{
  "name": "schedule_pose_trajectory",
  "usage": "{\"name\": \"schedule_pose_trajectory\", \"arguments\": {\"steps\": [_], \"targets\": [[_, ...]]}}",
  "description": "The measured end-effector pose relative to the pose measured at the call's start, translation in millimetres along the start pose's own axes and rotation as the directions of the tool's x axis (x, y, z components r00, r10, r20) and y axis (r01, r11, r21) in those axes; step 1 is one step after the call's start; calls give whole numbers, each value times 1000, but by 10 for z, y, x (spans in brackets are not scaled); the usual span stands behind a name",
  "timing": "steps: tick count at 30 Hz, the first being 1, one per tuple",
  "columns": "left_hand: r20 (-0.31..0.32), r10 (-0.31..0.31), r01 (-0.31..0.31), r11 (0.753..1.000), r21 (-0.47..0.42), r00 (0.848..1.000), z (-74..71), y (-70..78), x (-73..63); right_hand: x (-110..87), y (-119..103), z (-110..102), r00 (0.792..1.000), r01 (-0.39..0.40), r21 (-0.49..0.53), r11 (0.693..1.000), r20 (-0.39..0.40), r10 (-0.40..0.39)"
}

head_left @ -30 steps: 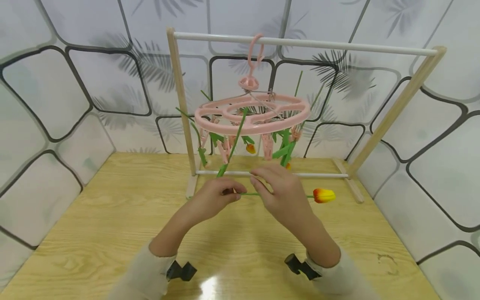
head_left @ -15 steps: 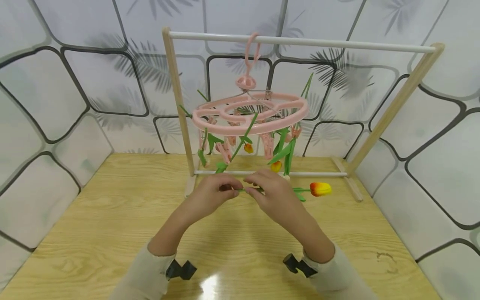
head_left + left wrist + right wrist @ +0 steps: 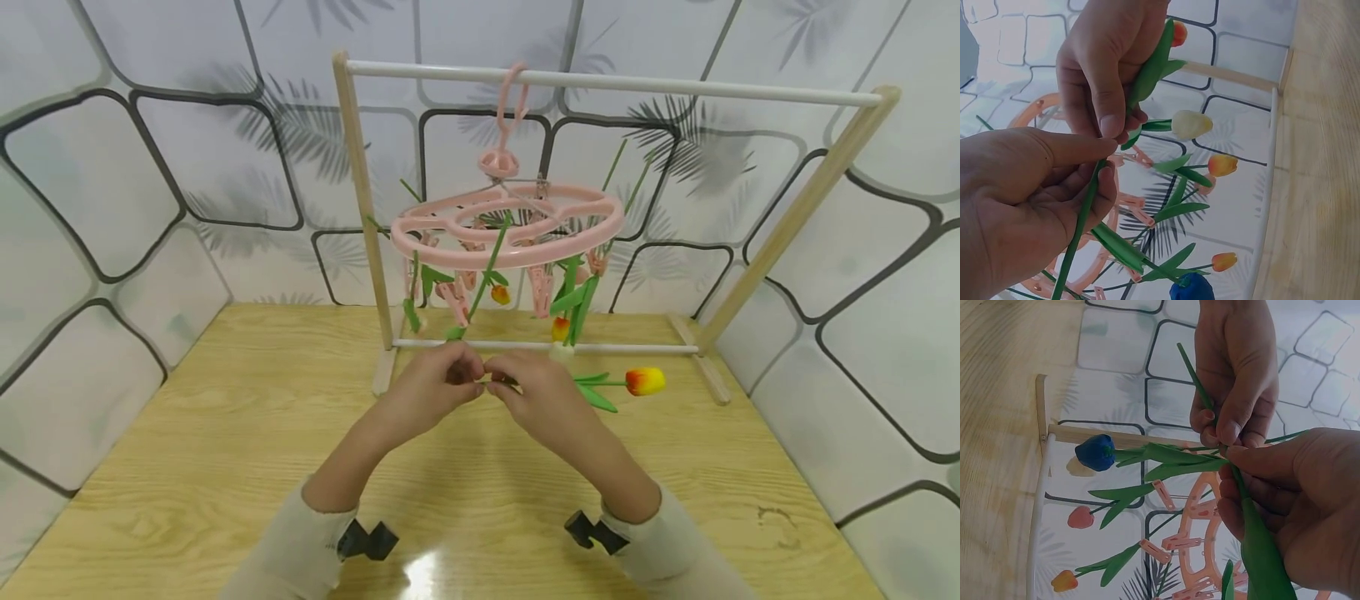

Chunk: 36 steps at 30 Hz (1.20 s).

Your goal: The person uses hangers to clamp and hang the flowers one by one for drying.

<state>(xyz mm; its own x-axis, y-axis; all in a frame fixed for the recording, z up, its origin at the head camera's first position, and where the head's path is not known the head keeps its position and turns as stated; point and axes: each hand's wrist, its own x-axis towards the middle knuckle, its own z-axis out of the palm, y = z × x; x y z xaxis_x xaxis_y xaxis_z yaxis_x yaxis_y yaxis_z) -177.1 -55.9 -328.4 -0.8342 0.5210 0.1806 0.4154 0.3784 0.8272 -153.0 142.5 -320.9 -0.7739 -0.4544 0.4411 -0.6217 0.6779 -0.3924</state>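
My left hand (image 3: 423, 387) and right hand (image 3: 551, 408) meet at the stem of an artificial tulip held sideways below the hanger. Its red-and-yellow bloom (image 3: 646, 382) points right, and green leaves (image 3: 597, 397) spread out beside my right hand. In the left wrist view, the left thumb and fingers pinch the green stem (image 3: 1082, 225), whose bare end runs down past the palm. Right next to them, the right thumb and fingers pinch the same stem close to the leaf (image 3: 1152, 65). Fingertips of both hands nearly touch.
A pink round clip hanger (image 3: 480, 257) hangs from the white bar (image 3: 660, 83) of a wooden-legged rack. Its clothespins (image 3: 540, 292) hold several upside-down tulips, including a blue one (image 3: 1095, 453) and a white one (image 3: 1191, 125). The wooden table (image 3: 225, 433) lies beneath.
My right hand has moved left along the stem, up to the left fingertips, and now pinches it. The tulip's leaves have come into view beside it. Hanging tulips sway slightly.
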Motion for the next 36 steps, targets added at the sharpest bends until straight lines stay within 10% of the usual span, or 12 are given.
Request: {"name": "schedule_pose_trajectory", "arguments": {"steps": [11, 18, 22, 28, 36], "targets": [[-17, 6, -6, 1000, -1, 1000, -57, 2, -18, -13, 69, 11, 998, 58, 31, 998, 21, -59], [-203, 99, -98, 995, 17, 974, -156, 124, -118, -20, 73, -107, 994, -34, 139, 990, 109, 19], [-318, 244, -278, 958, -67, 916, -190, 207, -194, -38, 83, -219, 987, -64, 229, 971, 161, 27], [-452, 439, -530, 843, -91, 777, -208, 350, -284, -96, 93, -411, 986, -71, 327, 942, 164, 18], [-540, 474, -630, 764, -141, 696, -162, 393, -272, -159, 93, -573, 999, -7, 356, 935, 51, -12]]}}
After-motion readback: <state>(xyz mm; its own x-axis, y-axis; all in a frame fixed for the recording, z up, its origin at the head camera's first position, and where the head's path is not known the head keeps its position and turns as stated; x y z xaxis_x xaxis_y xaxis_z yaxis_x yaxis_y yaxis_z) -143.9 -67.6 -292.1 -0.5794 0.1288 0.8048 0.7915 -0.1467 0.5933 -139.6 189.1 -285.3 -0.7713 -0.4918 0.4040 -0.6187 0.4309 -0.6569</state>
